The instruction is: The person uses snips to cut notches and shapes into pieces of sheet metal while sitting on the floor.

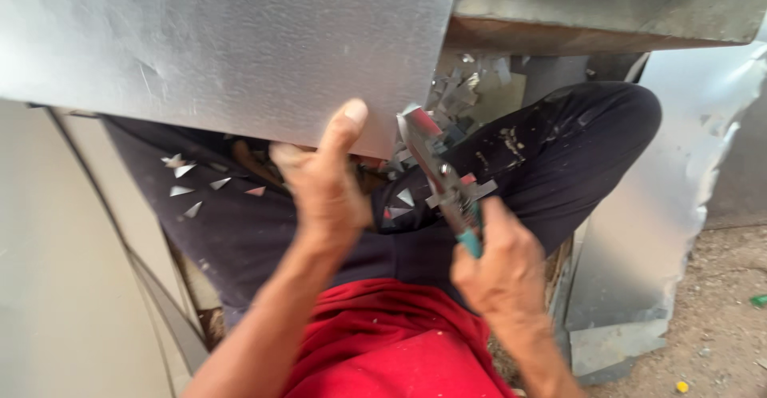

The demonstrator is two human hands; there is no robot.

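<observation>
The grey metal sheet (224, 46) fills the upper left of the view, its lower edge running toward the centre. The left hand (319, 182) grips that edge from below, thumb pressed flat on the face of the sheet and pointing to about one o'clock. Just beside it, at three o'clock, the right hand (499, 266) is closed around the teal handles of the tin snips (439, 174), whose blades angle up to eleven o'clock near the sheet's corner. Small triangular metal offcuts (192, 186) lie scattered on the dark trousers (575, 142) below, with a red shirt (383, 342) at six o'clock.
</observation>
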